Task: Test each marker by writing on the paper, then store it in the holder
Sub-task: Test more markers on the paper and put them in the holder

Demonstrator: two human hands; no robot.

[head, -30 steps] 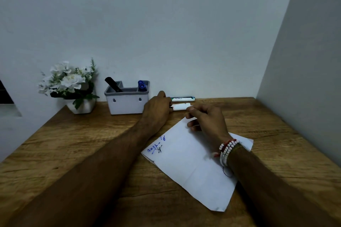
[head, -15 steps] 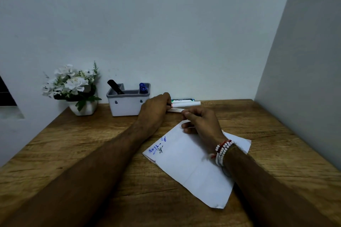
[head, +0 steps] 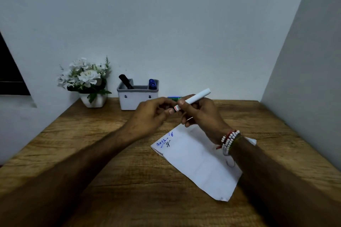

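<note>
My right hand (head: 201, 114) holds a white marker (head: 195, 98) with a red band, lifted above the table and tilted up to the right. My left hand (head: 150, 116) pinches the marker's left end, where the cap is hidden by my fingers. Below lies a white sheet of paper (head: 199, 164) with blue and black scribbles near its upper left corner. The grey-rimmed white holder (head: 137, 97) stands by the wall with a black marker (head: 125, 81) and a blue marker (head: 152, 84) in it. A green marker (head: 174, 97) lies on the table behind my hands.
A white pot of white flowers (head: 86, 81) stands left of the holder. The wooden table (head: 92, 143) meets walls at the back and on the right. A dark window opening (head: 9, 72) is at the far left.
Both hands lifted the white marker off the table and brought it nearer, over the top of the paper. Its far end now tilts upward.
</note>
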